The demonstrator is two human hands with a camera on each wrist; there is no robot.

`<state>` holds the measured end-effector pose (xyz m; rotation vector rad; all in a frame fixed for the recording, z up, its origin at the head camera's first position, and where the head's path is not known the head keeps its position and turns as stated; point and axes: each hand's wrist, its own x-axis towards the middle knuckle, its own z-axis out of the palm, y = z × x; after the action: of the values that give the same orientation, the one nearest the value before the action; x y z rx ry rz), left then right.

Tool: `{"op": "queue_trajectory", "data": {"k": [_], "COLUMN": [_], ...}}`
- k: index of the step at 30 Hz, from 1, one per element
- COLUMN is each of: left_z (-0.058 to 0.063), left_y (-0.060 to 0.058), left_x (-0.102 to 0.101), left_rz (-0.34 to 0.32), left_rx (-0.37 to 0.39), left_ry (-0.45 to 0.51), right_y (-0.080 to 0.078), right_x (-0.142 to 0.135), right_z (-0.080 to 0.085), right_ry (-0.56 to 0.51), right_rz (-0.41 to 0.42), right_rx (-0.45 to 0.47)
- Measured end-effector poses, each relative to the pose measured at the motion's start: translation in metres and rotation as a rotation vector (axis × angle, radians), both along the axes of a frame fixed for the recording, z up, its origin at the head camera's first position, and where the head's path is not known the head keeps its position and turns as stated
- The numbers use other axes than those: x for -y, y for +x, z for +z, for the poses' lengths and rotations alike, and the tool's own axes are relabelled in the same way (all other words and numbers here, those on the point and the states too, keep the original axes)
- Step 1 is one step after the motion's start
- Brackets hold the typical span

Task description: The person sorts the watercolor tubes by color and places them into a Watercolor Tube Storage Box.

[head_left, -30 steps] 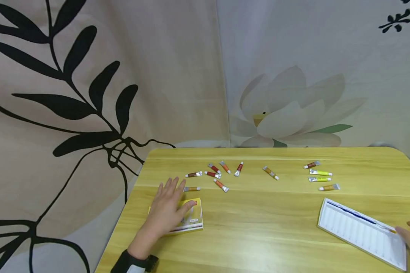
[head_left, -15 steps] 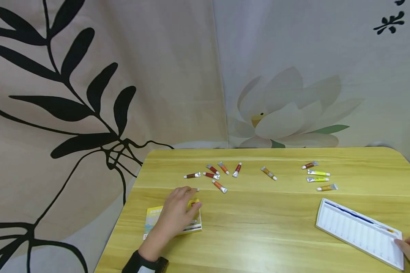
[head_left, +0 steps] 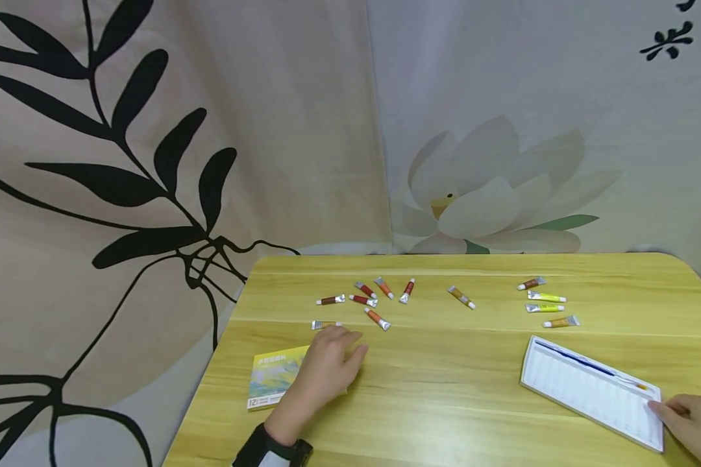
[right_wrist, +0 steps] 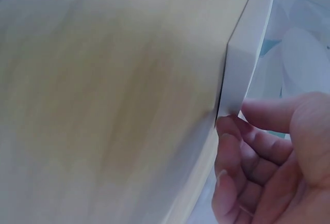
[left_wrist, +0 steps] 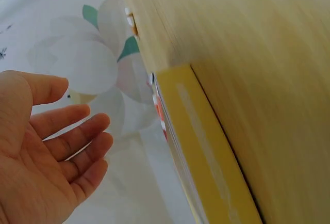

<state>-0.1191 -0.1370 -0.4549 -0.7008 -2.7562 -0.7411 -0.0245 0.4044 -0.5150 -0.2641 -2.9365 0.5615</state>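
My left hand [head_left: 327, 363] hovers over the right part of a flat yellow box [head_left: 271, 379] with a pastel picture and "12" on its face. In the left wrist view, the fingers of that hand [left_wrist: 59, 146] are loosely bent and hold nothing, apart from the box [left_wrist: 198, 141]. My right hand [head_left: 692, 421] pinches the near right corner of a long white paint palette [head_left: 590, 395], thumb on top. In the right wrist view the fingertips of this hand [right_wrist: 268, 157] meet the palette's side [right_wrist: 245, 64]. A blue-handled paintbrush [head_left: 587, 363] lies in the palette's far groove.
Several small paint tubes, among them an orange one [head_left: 377, 318] and a red one [head_left: 407, 291], lie beyond the left hand. An ochre tube [head_left: 461, 297] lies alone mid-table. Yellow tubes [head_left: 546, 296] lie with others beyond the palette. A curtain [head_left: 304, 130] hangs behind the wooden table [head_left: 444, 389].
My left hand has moved rightward across the box, uncovering its left part. My right hand has taken hold of the palette's corner, and the palette has shifted left with the brush in it.
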Motion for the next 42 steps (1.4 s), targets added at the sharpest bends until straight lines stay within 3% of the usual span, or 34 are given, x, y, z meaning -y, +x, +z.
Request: {"op": "queue_trajectory", "data": {"k": [5,7,12,18,34,42], "left_z": [-0.003,-0.004,-0.006,-0.008,-0.012,-0.013], "left_y": [-0.001,0.0,0.004,0.007,0.009,0.007], "left_x": [-0.013,-0.019,-0.031,-0.046,-0.069,-0.075], "left_rz": [-0.035,-0.038,-0.034,-0.046,-0.076,-0.063], "left_rx": [-0.044,-0.04,0.028,0.073,0.2,0.243], "left_ry": [-0.009,0.003,0.032,0.015,-0.045,-0.052], "right_y": [-0.006,-0.01,-0.019,-0.026,-0.046,-0.056], "right_x": [0.014,0.019,0.031,0.049,0.101,0.121], "right_z": [0.008,0.012,0.023,0.029,0.029,0.03], "right_ry": [0.084,0.094,0.077,0.054,0.032,0.014], "right_rz": [0.077,0.1,0.158,0.204,0.306,0.342], "right_rx": [0.013,0.066,0.203,0.262,0.137,0.132]}}
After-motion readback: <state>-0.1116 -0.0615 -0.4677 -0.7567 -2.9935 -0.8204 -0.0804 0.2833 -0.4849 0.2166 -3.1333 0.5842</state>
